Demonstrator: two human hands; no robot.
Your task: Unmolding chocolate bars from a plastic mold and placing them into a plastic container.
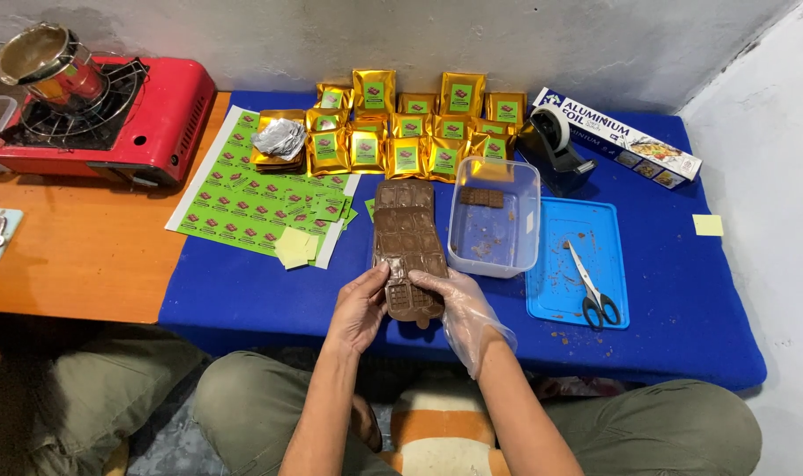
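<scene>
Two hands are on the brown chocolate mould (408,251), which lies lengthwise on the blue mat (242,291) covering the desk. The bare left hand (359,308) curls round the mould's near left edge, thumb on top. The right hand (459,307), in a clear plastic glove, clamps the near right corner the same way, so the mould is gripped from both sides at its near end.

Just right of the mould stands a clear plastic tub (496,220) with a chocolate piece (481,197) lying in it. Further right of the mould lies a blue tray (551,291) carrying black-handled scissors (593,289) and crumbs. Beyond the mould, gold foil packets (406,123) with green labels stand in rows, with a black tape dispenser (556,150) and a foil box (622,137) off to their right. Left of the mould lies a sheet of green stickers (251,198), and well to the left a red camping stove (110,115).
</scene>
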